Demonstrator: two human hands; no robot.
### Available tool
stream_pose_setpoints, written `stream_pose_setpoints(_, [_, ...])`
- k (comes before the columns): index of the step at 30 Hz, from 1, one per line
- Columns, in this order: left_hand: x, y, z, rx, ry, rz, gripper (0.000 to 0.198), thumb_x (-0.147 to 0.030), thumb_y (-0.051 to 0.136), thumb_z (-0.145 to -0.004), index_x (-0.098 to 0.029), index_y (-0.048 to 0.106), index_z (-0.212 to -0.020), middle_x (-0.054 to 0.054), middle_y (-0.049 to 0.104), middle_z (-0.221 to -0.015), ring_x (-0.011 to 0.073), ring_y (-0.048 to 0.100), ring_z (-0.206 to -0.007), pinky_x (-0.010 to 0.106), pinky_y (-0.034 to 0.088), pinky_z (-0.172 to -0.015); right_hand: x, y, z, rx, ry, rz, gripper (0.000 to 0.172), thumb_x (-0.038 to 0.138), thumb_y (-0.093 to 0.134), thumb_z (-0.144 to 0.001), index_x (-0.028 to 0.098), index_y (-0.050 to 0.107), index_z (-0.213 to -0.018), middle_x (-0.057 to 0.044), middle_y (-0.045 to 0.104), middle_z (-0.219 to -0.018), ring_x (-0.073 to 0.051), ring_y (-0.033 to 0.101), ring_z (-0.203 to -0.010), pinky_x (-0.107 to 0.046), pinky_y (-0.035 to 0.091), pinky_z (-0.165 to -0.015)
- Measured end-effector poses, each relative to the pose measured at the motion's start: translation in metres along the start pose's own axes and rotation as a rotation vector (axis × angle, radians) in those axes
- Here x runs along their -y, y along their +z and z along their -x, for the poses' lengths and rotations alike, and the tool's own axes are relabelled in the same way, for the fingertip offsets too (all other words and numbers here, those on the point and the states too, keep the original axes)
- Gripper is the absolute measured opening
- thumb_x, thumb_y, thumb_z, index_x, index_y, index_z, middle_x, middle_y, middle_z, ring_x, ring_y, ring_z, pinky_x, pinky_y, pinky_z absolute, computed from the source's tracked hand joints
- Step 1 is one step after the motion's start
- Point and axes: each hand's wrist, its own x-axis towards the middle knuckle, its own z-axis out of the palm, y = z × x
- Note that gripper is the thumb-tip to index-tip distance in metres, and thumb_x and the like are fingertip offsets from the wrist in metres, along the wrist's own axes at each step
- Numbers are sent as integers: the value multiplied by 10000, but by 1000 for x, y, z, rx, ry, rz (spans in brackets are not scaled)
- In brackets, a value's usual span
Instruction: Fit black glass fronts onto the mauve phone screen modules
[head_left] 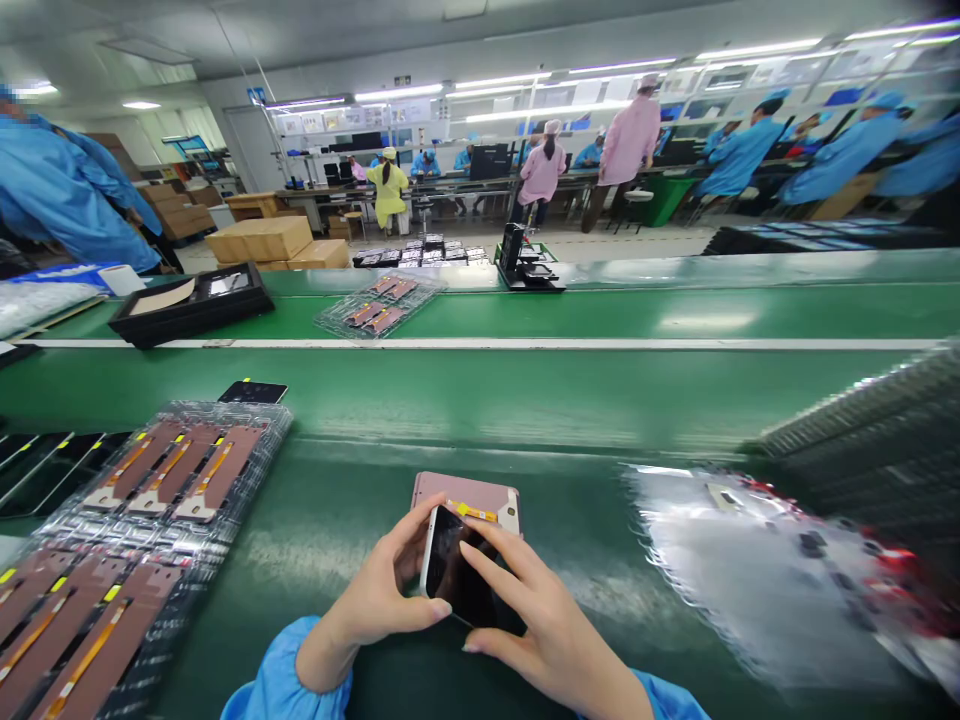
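Centrally, in the head view, a dark glossy phone screen panel with a white edge (461, 575) was held just above a pink metal phone frame (465, 497) lying on the green conveyor belt (525, 400). It was gripped by the left hand (386, 595) along its left edge, while the right hand (544, 625) was closed over its right side. Clear plastic trays of pink frames (172, 475) were stacked at the left.

Two hands (390, 600), one phone (457, 580), three clear trays (379, 305), two cardboard boxes (259, 238)
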Motion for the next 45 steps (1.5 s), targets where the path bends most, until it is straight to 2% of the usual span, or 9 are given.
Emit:
stream_pose_setpoints(9, [1, 7, -4, -23, 2, 137, 868, -379, 856, -661, -319, 466, -1434, 121, 504, -1483, 373, 420, -1380, 506, 327, -1135, 3, -7, -5, -16, -91, 156, 789, 565, 648, -840, 211, 374, -1489, -200, 517, -1422, -344, 486, -1317, -524, 469, -1032])
stream_pose_setpoints(12, [4, 13, -6, -51, -6, 225, 856, -383, 859, -661, -337, 478, -1426, 94, 487, -1505, 352, 368, -1417, 480, 291, -1162, 2, -3, -4, -31, -92, 259, 682, 449, 654, -888, 161, 417, -1459, -222, 530, -1405, -351, 492, -1309, -567, 442, -1039])
stream_pose_setpoints(15, [8, 18, -10, -110, -59, 351, 695, -381, 785, -761, -344, 509, -1399, 87, 546, -1456, 320, 494, -1332, 457, 419, -1078, 0, 5, 0, -95, -27, 322, 614, 290, 666, -890, 208, 439, -1455, -215, 543, -1399, -361, 514, -1289, -616, 423, -1029])
stream_pose_setpoints(20, [-1, 12, -25, -267, -169, 360, 368, -389, 507, -963, -151, 680, -1183, 145, 757, -1081, 248, 724, -914, 367, 605, -747, -3, 2, 1, -204, 297, -153, 708, 546, 609, -888, 276, 369, -1497, -153, 616, -1350, -341, 586, -1227, -580, 452, -1024])
stream_pose_setpoints(26, [-27, -7, -39, -259, -212, 272, 455, -402, 435, -983, -116, 623, -1283, 175, 694, -1250, 271, 699, -1037, 338, 617, -762, -2, -13, -4, 65, 734, -927, 464, 536, 541, -934, 185, 717, -1182, -78, 776, -872, -204, 708, -765, -320, 556, -720])
stream_pose_setpoints(30, [-31, -6, -41, -246, -224, 251, 443, -400, 437, -983, -123, 644, -1259, 165, 692, -1258, 262, 699, -1034, 337, 610, -800, -3, -9, -4, 55, 749, -962, 413, 520, 679, -846, 192, 765, -1083, -36, 743, -760, -133, 622, -633, -250, 487, -624])
stream_pose_setpoints(37, [-21, 1, -32, -70, -175, 124, 493, -535, 540, -906, -189, 648, -1240, 119, 720, -1140, 229, 680, -965, 294, 576, -724, -5, -9, -1, -148, 758, -980, 333, 477, 696, -852, 234, 769, -1067, -46, 768, -846, -174, 674, -767, -289, 514, -760])
stream_pose_setpoints(40, [-12, 9, -22, 6, -257, -135, 357, -378, 771, -757, -158, 719, -1033, 53, 713, -915, 153, 639, -774, 229, 505, -656, -5, -12, -2, -275, 754, -956, 310, 457, 699, -857, 255, 762, -1084, -54, 779, -912, -189, 689, -805, -304, 526, -791])
stream_pose_setpoints(45, [-6, 23, -15, -71, -317, -361, 264, -354, 649, -823, -140, 649, -669, 10, 634, -669, 107, 546, -575, 236, 450, -575, -6, -10, -2, -360, 745, -913, 316, 473, 705, -846, 254, 767, -1065, -57, 778, -908, -184, 681, -769, -295, 543, -732])
